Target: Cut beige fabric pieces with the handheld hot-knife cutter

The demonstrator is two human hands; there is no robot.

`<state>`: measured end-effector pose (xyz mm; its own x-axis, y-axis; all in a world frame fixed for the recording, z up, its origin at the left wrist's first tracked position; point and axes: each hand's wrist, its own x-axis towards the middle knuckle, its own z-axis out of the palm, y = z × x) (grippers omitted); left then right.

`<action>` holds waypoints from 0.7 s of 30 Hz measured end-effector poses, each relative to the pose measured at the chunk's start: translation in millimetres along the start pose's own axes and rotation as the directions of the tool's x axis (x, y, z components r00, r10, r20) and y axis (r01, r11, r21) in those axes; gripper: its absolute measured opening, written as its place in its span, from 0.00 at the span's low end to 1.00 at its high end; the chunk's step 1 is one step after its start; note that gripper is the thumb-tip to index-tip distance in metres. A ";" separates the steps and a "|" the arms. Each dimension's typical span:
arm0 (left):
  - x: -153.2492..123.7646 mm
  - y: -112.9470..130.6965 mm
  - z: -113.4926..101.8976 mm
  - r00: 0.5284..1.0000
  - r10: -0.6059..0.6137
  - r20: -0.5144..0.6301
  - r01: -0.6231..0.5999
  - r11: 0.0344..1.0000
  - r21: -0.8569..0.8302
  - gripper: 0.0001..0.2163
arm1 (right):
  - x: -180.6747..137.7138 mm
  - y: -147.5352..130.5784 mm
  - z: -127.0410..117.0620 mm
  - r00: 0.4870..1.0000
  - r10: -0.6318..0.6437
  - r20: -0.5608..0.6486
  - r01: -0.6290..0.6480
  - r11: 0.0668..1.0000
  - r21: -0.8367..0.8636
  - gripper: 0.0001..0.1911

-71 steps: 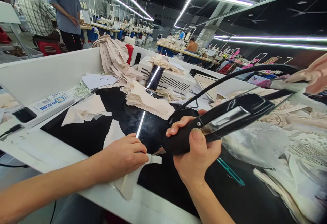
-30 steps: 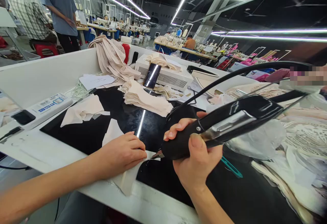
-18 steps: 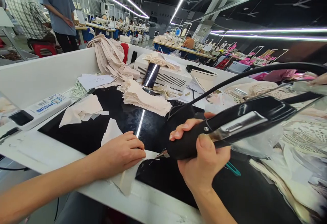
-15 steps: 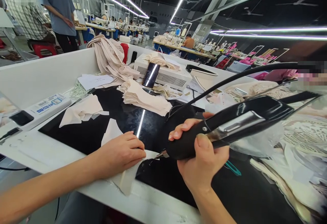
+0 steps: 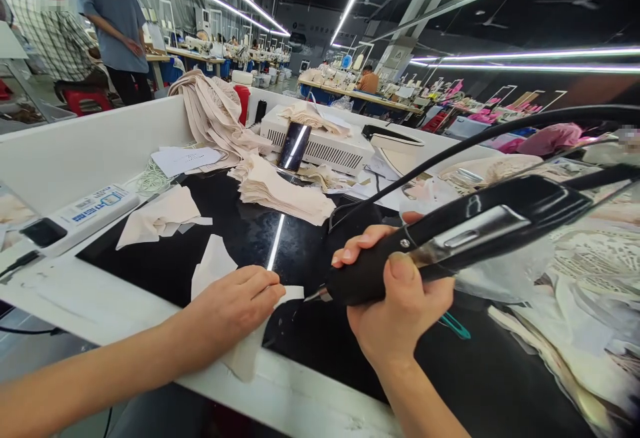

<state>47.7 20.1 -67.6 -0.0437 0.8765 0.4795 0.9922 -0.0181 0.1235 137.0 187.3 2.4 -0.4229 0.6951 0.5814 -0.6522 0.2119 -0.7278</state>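
Observation:
My right hand [image 5: 403, 311] is wrapped round a corded black handheld tool [image 5: 440, 241] with a silver lever along its side. The tool's narrow metal tip [image 5: 316, 295] points left, close to the end of a cream fabric piece [image 5: 295, 293]; whether they touch I cannot tell. My left hand [image 5: 240, 305] is closed over this piece, fingers curled and pressed together. Parts of the fabric show above the hand and below it, over the table's front edge; the middle is hidden. Underneath lies a glossy black board [image 5: 310, 338].
A stack of cream fabric pieces [image 5: 280, 191] lies behind my hands, with a loose piece [image 5: 160, 217] farther left. A white vented box [image 5: 320, 138] stands at the back. Lace and scraps [image 5: 580, 305] pile up at right. The tool's black cable [image 5: 480, 135] arches across.
My left hand and the fabric have shifted slightly left, so the fabric's end sits farther left. The tool has moved only a little, its rear toward the right.

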 end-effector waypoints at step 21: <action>0.8 -1.9 1.2 1.000 0.005 0.014 -0.005 0.999 0.032 0.09 | 0.5 12.4 3.2 0.999 -0.004 0.049 0.002 0.999 0.043 0.19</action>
<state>45.9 21.4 -68.5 -0.0372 0.8830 0.4679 0.9957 -0.0072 0.0927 126.7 188.2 -5.2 -0.4507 0.6596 0.6015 -0.6796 0.1834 -0.7103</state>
